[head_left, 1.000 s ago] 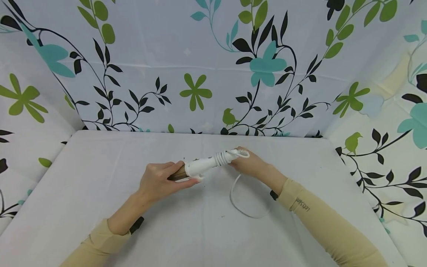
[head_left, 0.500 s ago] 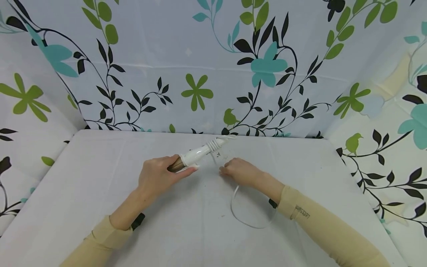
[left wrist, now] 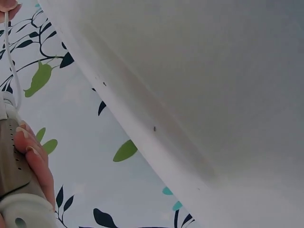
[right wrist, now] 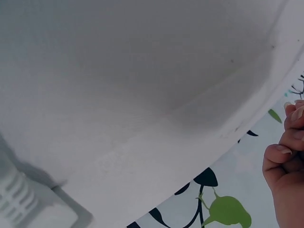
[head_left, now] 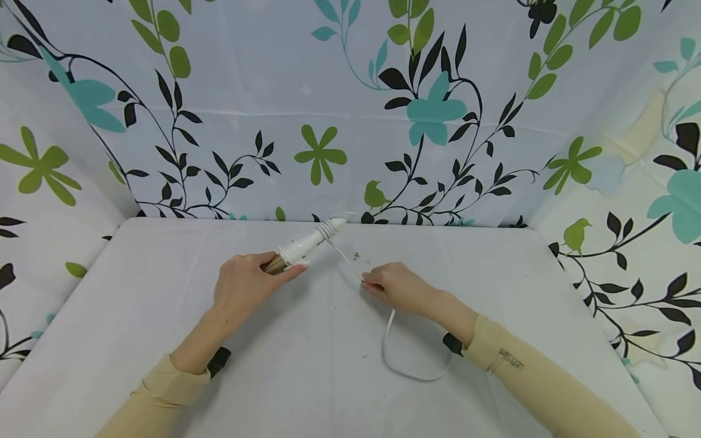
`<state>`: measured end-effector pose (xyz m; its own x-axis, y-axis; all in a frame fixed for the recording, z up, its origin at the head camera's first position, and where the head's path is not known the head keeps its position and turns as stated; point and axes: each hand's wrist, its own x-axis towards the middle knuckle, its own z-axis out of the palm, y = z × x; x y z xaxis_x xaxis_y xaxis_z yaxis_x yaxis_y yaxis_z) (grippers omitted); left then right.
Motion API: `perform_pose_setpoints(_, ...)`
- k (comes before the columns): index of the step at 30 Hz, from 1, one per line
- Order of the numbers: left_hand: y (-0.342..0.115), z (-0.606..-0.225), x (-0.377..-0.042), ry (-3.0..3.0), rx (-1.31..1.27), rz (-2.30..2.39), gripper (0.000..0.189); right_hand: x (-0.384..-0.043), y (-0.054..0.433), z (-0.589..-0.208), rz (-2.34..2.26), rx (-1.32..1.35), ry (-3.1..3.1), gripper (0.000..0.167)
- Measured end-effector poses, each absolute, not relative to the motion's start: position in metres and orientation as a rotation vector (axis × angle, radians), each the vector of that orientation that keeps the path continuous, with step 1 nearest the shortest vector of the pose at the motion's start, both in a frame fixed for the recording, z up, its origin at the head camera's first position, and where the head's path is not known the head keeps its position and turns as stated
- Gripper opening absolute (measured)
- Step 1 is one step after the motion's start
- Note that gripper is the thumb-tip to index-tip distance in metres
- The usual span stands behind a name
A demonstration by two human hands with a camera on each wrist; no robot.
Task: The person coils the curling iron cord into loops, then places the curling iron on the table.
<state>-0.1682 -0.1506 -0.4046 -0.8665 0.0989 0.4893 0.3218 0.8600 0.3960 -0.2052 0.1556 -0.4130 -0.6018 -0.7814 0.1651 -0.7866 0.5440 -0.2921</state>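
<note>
A hair styling iron (head_left: pixel 303 247) with a white handle and a bronze-brown barrel is raised over the table's back edge, tilted up to the right. My left hand (head_left: pixel 241 286) grips it by the bronze part; its fingers (left wrist: pixel 40 164) wrap the perforated side in the left wrist view. White cord (head_left: pixel 346 260) lies in several turns round the handle's far end. From there it runs straight to my right hand (head_left: pixel 400 286), whose thumb and fingers pinch it. Below that hand the cord hangs in a loop towards the wrist. The right wrist view shows curled fingers (right wrist: pixel 285 164).
A white-covered table (head_left: pixel 306 371) lies under both hands, with a few small dark specks near its back edge. Patterned cloth (head_left: pixel 263 79) hangs behind and at both sides. A pale ribbed plastic piece (right wrist: pixel 28 199) shows in the right wrist view's lower left corner.
My right hand has come away from the iron's far end and down, drawing out a straight stretch of cord. My left hand has moved left, with the iron tilted more steeply.
</note>
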Motion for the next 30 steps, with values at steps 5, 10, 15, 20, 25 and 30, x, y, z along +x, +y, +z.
perform_pose_setpoints(5,-0.154,-0.4,-0.168,-2.607,-0.253,-0.646,0.055,-0.202,0.157,-0.406,0.705,1.339,-2.765,0.016)
perform_pose_setpoints(10,-0.162,-0.396,-0.169,-2.656,-0.213,-0.617,0.057,-0.196,0.161,-0.395,0.859,1.229,-2.853,0.02)
perform_pose_setpoints(15,-0.171,-0.395,-0.171,-2.689,-0.162,-0.604,0.056,-0.192,0.166,-0.383,1.047,1.107,-2.963,0.023)
perform_pose_setpoints(20,-0.175,-0.393,-0.174,-2.674,-0.158,-0.54,0.058,-0.19,0.171,-0.372,1.203,1.027,-3.01,0.028)
perform_pose_setpoints(25,-0.177,-0.391,-0.174,-2.682,-0.139,-0.494,0.061,-0.183,0.173,-0.366,1.038,1.015,-2.99,0.018)
perform_pose_setpoints(30,-0.176,-0.391,-0.175,-2.7,-0.152,-0.473,0.061,-0.179,0.173,-0.367,0.591,1.086,-2.751,0.019)
